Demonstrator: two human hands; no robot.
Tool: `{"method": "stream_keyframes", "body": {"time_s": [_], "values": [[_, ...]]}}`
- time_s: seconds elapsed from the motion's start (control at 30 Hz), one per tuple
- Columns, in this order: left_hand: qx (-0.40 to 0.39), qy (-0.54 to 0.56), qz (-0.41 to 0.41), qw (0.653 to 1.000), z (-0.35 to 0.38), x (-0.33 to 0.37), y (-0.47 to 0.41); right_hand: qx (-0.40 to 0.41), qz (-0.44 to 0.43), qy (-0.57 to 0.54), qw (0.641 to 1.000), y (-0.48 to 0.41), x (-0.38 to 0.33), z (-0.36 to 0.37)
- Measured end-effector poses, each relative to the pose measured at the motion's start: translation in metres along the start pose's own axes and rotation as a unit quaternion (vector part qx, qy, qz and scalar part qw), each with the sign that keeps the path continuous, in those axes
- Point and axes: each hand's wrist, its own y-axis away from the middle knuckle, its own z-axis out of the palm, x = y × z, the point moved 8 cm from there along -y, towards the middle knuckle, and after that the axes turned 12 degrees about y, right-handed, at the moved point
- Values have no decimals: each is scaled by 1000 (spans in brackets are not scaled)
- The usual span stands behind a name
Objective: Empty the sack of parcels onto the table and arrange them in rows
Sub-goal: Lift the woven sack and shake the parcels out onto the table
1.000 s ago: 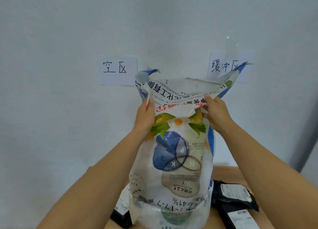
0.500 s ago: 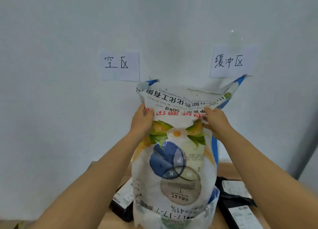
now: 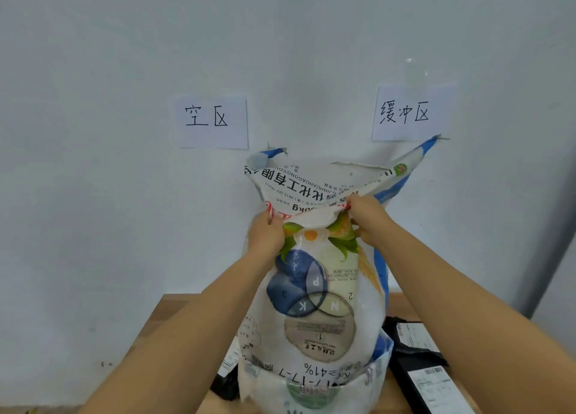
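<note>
A white woven sack (image 3: pixel 314 292) with blue and green print hangs upside down over the wooden table (image 3: pixel 165 314), its mouth at the bottom. My left hand (image 3: pixel 265 233) grips the sack's upturned bottom on the left. On the right side my right hand (image 3: pixel 367 220) grips the same fold. Black parcels with white labels (image 3: pixel 417 348) lie on the table to the right of the sack, and another black parcel (image 3: pixel 227 379) shows at its lower left. What is inside the sack is hidden.
A white wall stands right behind the table, with two paper signs taped to it, one on the left (image 3: pixel 213 122) and one on the right (image 3: pixel 411 113). A grey vertical edge (image 3: pixel 548 242) runs down the far right.
The sack and both hands have sunk lower against the wall signs as the view tilted. More of the table and parcels shows at the bottom. Both hands keep their grip.
</note>
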Motion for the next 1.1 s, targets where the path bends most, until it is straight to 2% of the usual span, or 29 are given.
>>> {"method": "stream_keyframes", "body": {"time_s": [0.1,0.27,0.4,0.57,0.63,0.77,0.93,1.1], "values": [[7,38,23,999,6,24,-22,7,-25,-86,996,7,-37,-9],[-28,111,115,987,12,64,-29,38,-133,-169,976,21,-65,-27],[-46,152,89,983,17,38,-27,32,-137,-122,983,25,-66,-23],[-85,185,132,970,35,67,-31,36,-189,-199,961,16,-76,-46],[-89,184,141,969,38,67,-32,30,-210,-192,958,14,-75,-48],[-72,171,94,978,40,39,-37,24,-185,-94,978,8,-73,-45],[-110,113,82,984,50,22,-36,6,-174,-119,978,6,-52,-44],[-122,76,67,987,47,18,-36,5,-156,-90,984,-2,-39,-46]]}}
